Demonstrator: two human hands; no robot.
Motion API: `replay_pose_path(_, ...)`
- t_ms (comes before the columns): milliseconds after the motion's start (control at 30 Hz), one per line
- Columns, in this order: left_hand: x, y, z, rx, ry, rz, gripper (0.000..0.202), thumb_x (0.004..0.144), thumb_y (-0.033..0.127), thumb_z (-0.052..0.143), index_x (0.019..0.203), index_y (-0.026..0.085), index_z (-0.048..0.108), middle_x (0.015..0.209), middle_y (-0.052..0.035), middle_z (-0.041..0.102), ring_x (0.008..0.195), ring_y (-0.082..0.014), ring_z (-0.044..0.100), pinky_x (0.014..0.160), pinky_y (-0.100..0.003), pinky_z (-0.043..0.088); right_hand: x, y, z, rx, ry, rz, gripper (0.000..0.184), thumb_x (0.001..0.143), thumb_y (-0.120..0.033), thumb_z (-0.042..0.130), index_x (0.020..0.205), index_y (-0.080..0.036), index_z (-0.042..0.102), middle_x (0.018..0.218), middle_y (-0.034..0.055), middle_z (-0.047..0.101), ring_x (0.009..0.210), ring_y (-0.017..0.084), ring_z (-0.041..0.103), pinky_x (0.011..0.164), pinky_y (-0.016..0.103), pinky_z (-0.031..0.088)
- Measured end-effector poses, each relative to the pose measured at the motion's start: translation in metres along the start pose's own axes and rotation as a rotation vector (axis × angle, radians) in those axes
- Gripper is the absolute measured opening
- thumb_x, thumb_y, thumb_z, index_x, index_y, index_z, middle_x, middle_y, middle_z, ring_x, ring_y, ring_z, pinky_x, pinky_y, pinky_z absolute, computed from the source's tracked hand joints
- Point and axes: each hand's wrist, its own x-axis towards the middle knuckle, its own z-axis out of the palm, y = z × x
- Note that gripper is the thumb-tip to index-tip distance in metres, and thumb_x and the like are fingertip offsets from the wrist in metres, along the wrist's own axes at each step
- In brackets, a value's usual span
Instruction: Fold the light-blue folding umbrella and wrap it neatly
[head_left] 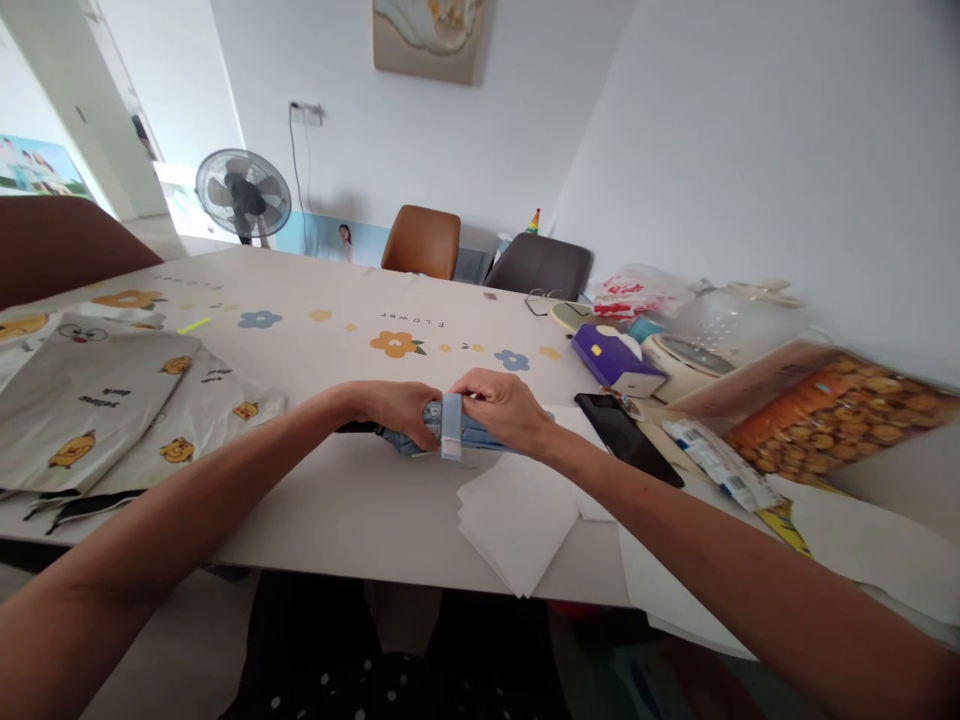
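Note:
Over the near middle of the table, a bundle of folded blue patterned fabric (pixel 484 433) lies between my hands. A pale blue strap (pixel 451 425) with a whitish end runs across its middle. My left hand (pixel 401 408) is closed round the bundle's left part, thumb on the near side. With fingers curled, my right hand (pixel 506 405) grips the bundle just right of the strap, its thumb and forefinger at the strap's upper edge. The right hand hides much of the bundle's right part. Loose white paper sheets (pixel 517 525) lie just below the right hand.
At left lies a cream cloth with yellow cartoon prints (pixel 112 400). To the right are a black phone (pixel 630 440), a purple tissue pack (pixel 616 358), a white packet (pixel 720 465) and a cardboard box (pixel 847 410). Glasses (pixel 551 300) rest farther back. Chairs and a fan (pixel 244 195) stand beyond.

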Motion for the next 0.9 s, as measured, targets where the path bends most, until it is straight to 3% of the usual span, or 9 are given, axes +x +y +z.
replay_pose_path(133,0.0,0.0,0.0,0.085,0.019,-0.03,0.036,0.06,0.04,0.061,0.088,0.019,0.056,0.084,-0.0023,0.059,0.071,-0.014,0.052,0.059,-0.023,0.037,-0.006,0.006,0.013,0.045,0.074,-0.036,0.019,0.073,-0.013,0.049,0.076,-0.022,0.065,0.083,-0.0006,0.064,0.077,0.013,0.056,0.065,0.024,0.039)
replay_pose_path(300,0.007,0.003,0.013,0.341,0.13,-0.118,0.039,0.058,0.048,0.06,0.087,0.022,0.057,0.079,-0.0026,0.062,0.065,-0.0158,0.052,0.056,-0.025,0.034,-0.014,0.019,0.026,0.069,0.114,-0.024,0.015,0.073,-0.014,0.049,0.074,-0.021,0.062,0.084,0.0006,0.061,0.075,0.013,0.054,0.064,0.024,0.039)
replay_pose_path(500,0.009,0.009,0.026,0.553,0.277,-0.072,0.037,0.064,0.053,0.051,0.086,0.023,0.054,0.068,-0.0005,0.06,0.058,-0.0155,0.052,0.055,-0.027,0.033,-0.014,0.022,0.023,0.117,0.153,0.065,0.013,0.076,-0.027,0.049,0.068,-0.018,0.055,0.071,-0.0005,0.054,0.065,0.011,0.048,0.058,0.024,0.035)
replay_pose_path(700,0.013,0.01,0.034,0.688,0.357,-0.036,0.035,0.067,0.052,0.048,0.08,0.02,0.047,0.068,-0.0025,0.06,0.058,-0.0171,0.054,0.051,-0.027,0.032,-0.009,0.021,0.007,0.265,0.039,0.159,0.022,0.073,-0.031,0.05,0.056,-0.017,0.047,0.055,-0.0036,0.043,0.055,0.009,0.039,0.051,0.023,0.03)
replay_pose_path(900,0.012,0.015,0.036,0.706,0.35,-0.054,0.036,0.07,0.053,0.045,0.081,0.019,0.044,0.072,-0.0038,0.061,0.06,-0.0183,0.057,0.052,-0.028,0.034,-0.005,0.028,0.006,0.525,-0.009,0.372,0.019,0.066,-0.032,0.057,0.057,-0.017,0.049,0.053,-0.0038,0.046,0.05,0.008,0.04,0.048,0.022,0.03)
